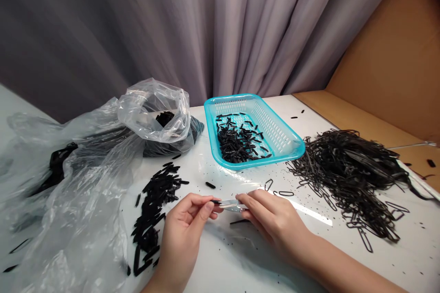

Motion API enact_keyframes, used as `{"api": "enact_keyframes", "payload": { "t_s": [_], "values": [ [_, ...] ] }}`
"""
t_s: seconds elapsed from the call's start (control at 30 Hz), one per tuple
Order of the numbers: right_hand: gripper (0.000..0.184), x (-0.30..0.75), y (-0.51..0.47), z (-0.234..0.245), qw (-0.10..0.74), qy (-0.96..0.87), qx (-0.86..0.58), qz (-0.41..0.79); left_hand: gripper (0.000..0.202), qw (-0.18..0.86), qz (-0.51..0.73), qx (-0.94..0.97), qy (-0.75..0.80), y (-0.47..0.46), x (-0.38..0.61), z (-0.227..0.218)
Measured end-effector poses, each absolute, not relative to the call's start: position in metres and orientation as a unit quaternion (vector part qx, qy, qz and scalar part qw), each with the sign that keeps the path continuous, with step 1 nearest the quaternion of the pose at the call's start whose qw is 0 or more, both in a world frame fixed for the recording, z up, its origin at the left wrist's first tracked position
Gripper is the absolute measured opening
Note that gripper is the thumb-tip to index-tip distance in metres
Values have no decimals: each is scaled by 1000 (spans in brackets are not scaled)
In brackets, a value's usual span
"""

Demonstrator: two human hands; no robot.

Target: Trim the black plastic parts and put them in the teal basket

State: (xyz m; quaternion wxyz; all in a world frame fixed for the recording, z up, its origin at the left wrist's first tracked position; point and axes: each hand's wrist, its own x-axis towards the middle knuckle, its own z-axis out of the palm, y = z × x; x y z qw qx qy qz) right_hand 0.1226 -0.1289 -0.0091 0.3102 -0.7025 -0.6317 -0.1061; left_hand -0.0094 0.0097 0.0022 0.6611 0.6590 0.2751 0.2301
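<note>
My left hand (185,226) pinches a small black strip-like piece (216,201) between thumb and fingertips. In my right hand (277,215) is a pair of small silver thread snips (230,206), its blades pointing left at the black piece. The blade tips touch or nearly touch that piece; I cannot tell which. Just beyond my hands one short black piece (210,185) lies on the white table (220,265). Left of my left hand spreads a pile of short black pieces (156,197). Under my right fingers lies a thin black strip (239,221).
A blue plastic basket (299,150) with many black pieces stands behind my hands. To the right is a tangled heap of thin black loops and strips (354,169). Clear plastic bags (82,210) holding black material cover the left side. A grey curtain (233,32) hangs behind.
</note>
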Motion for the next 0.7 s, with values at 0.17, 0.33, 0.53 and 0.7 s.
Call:
{"api": "enact_keyframes", "payload": {
  "t_s": [0.17,0.33,0.53,0.7],
  "values": [
    [20,123,-127,-9,314,-635,-697,-111,7,662,228,659,274,10,-10,2],
    [22,123,-128,-9,309,-633,-701,-111,8,665,226,659,269,11,-9,1],
    [20,122,-129,-10,285,-639,-703,-125,7,661,230,658,277,11,-11,0],
    [21,121,-128,-10,278,-639,-706,-128,4,659,235,659,275,10,-11,0]
  ]
}}
